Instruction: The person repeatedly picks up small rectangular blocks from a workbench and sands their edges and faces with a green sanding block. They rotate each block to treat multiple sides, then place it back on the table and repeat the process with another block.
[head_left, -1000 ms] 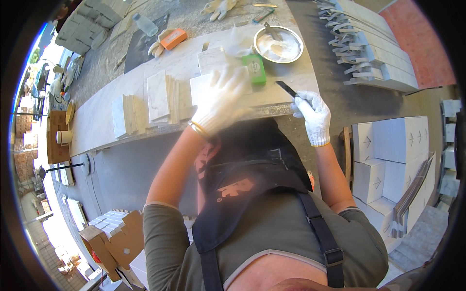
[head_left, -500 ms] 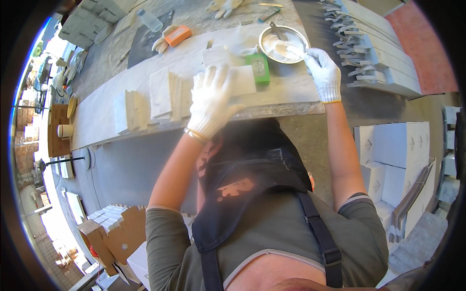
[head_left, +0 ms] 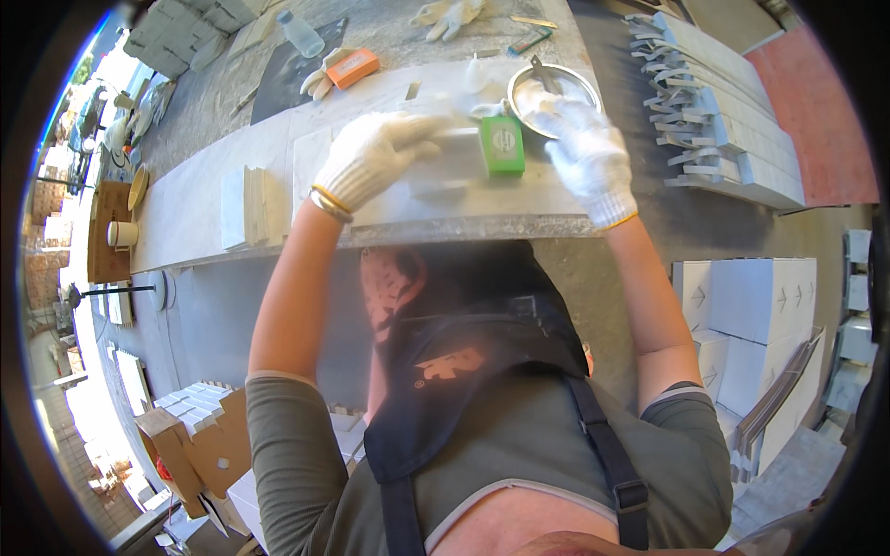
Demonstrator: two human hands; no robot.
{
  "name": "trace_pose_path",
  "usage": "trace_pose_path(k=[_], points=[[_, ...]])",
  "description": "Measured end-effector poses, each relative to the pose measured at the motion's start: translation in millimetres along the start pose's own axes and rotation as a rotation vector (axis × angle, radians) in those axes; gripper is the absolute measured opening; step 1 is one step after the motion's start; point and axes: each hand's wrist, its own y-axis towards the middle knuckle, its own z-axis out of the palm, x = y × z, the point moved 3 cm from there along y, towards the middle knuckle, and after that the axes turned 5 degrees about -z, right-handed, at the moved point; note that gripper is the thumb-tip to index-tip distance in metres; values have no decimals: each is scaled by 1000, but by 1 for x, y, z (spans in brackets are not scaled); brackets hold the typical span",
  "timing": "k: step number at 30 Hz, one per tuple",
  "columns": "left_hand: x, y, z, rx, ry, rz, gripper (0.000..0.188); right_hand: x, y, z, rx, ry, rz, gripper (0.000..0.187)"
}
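My left hand (head_left: 375, 156), in a white knit glove, is over the worktable with its fingers stretched out to the right and the thumb apart; the fingertips are smeared. Under and beside it lie pale flat slabs (head_left: 439, 190), partly blurred. My right hand (head_left: 593, 165), gloved too, is at the near rim of a metal bowl (head_left: 512, 93) holding white paste and a dark-handled scraper (head_left: 545, 76). Motion smears its fingers, so whether they hold anything is unclear. Between the hands stands a green block (head_left: 502, 146). To the left is an upright row of pale slabs (head_left: 245, 208).
On the table's far part are an orange box (head_left: 352, 69), loose gloves (head_left: 449, 17), a clear bottle (head_left: 300, 34) and a small white bottle (head_left: 475, 76). Long white packages with straps (head_left: 723, 111) stand at the right. White cartons (head_left: 744, 296) are stacked near my right elbow.
My left hand has moved left, its fingers swinging from pointing away to pointing right. My right hand has shifted left and nearer, off the bowl's right side, where it held a white strip.
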Motion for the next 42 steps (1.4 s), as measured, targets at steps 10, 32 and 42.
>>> trace_pose_path(k=[10, 32, 42], points=[[0, 28, 26, 157, 251, 142, 38, 56, -12, 54, 190, 117, 28, 44], [24, 0, 60, -372, 350, 211, 27, 91, -50, 42, -253, 506, 229, 80], [24, -1, 60, -412, 369, 227, 28, 86, -53, 29, -195, 517, 306, 80]])
